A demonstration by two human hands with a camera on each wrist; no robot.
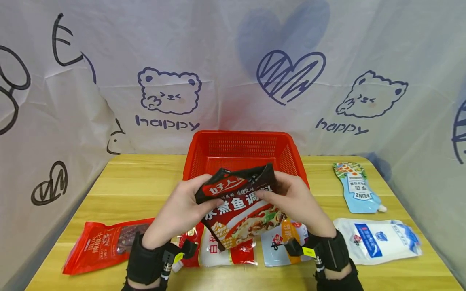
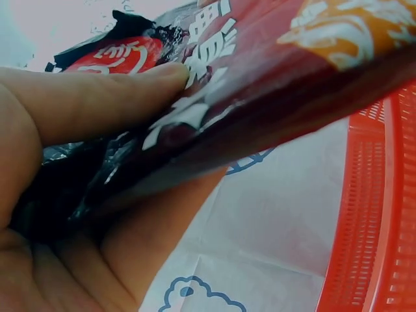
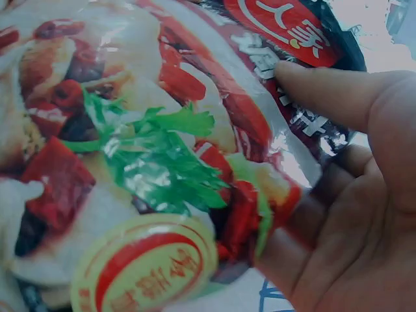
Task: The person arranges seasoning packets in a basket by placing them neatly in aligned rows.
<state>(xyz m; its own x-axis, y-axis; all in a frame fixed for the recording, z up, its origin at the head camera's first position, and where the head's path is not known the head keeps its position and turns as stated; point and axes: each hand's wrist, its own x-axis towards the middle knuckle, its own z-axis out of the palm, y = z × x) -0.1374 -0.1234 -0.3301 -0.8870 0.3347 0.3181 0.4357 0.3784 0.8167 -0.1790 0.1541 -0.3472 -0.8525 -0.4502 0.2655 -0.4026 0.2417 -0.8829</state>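
Both hands hold up a dark red and black seasoning packet, its printed front facing the head camera and its black top edge bent. My left hand grips the packet's left side, thumb across the front and fingers behind it. On the right side my right hand pinches it the same way, as the right wrist view also shows with the thumb on the printed face. Just behind the packet stands a red plastic basket; the packet hides part of its near side.
A red bag of dried food lies at the left. Under the hands lie a red and white packet and a blue and orange packet, partly covered. At the right are a Heinz spouted pouch and a white and blue bag.
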